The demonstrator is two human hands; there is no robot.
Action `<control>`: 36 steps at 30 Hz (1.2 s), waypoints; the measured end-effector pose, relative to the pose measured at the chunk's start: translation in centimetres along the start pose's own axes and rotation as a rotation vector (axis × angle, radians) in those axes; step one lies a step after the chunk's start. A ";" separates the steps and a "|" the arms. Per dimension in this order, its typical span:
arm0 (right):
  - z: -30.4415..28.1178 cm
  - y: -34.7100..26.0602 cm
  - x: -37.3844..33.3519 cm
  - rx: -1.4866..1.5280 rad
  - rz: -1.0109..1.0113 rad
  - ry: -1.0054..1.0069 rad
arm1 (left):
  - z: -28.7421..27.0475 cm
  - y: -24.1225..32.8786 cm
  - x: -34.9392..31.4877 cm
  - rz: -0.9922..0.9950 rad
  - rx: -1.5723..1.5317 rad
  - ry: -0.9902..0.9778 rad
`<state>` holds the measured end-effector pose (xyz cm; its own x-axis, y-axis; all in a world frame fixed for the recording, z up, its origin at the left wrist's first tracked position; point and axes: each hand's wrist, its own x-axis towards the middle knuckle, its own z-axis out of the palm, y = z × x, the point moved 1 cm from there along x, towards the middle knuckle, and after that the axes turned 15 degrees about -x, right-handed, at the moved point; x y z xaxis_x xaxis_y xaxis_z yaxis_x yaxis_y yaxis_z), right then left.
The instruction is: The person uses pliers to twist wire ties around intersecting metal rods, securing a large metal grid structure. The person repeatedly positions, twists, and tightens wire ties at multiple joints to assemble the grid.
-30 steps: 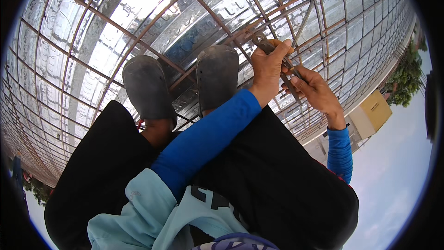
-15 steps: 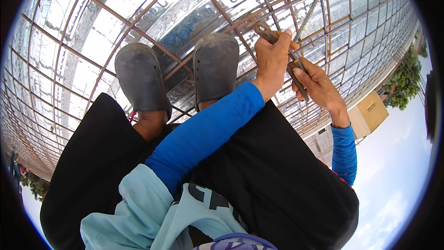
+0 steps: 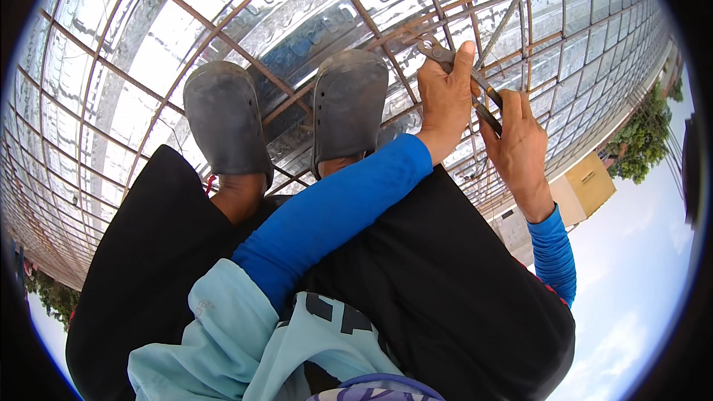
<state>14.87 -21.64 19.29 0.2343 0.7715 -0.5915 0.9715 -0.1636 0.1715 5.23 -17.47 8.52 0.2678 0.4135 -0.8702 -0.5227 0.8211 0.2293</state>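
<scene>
Pincers (image 3: pixel 440 54), double-held!
Left hand (image 3: pixel 447 96) clamps behind the jaws, right hand (image 3: pixel 518 145) clasps the handles (image 3: pixel 488 117), probably for steadiness.

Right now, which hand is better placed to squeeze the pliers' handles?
Probably the right hand: it is at the ends of the handles, while the left hand holds the pliers closer to the top.
</scene>
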 end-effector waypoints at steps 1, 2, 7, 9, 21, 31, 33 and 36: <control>0.1 -0.2 0.1 -0.087 -0.028 0.087 | 0.1 -0.1 0.1 0.000 -0.012 0.001; 0.4 -0.3 0.2 -0.173 -0.057 0.175 | 0.1 -0.1 0.2 0.005 -0.014 0.006; 1.9 1.3 0.7 -0.247 -0.111 0.151 | 0.5 -0.2 -0.4 -0.021 -0.070 0.023; 2.2 3.3 1.9 -0.236 -0.169 0.100 | 0.7 -0.1 -0.6 -0.033 -0.083 0.007; 0.8 5.6 5.0 -0.183 -0.322 0.002 | 1.1 -0.1 -0.1 -0.087 -0.169 -0.052; -1.2 3.9 4.3 0.911 0.188 -1.018 | 0.4 1.6 -3.9 -0.158 -0.116 0.093; -1.0 3.6 3.9 1.094 0.322 -1.093 | -0.8 2.0 -3.9 -0.147 0.052 0.035; 0.2 3.1 2.8 1.180 0.243 -1.048 | -1.8 2.4 -3.8 -0.088 0.222 -0.029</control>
<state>18.53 -20.10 17.94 -0.1827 -0.0053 -0.9832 0.2743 -0.9606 -0.0458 1.50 -17.77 11.55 0.3296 0.3451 -0.8788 -0.3066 0.9195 0.2461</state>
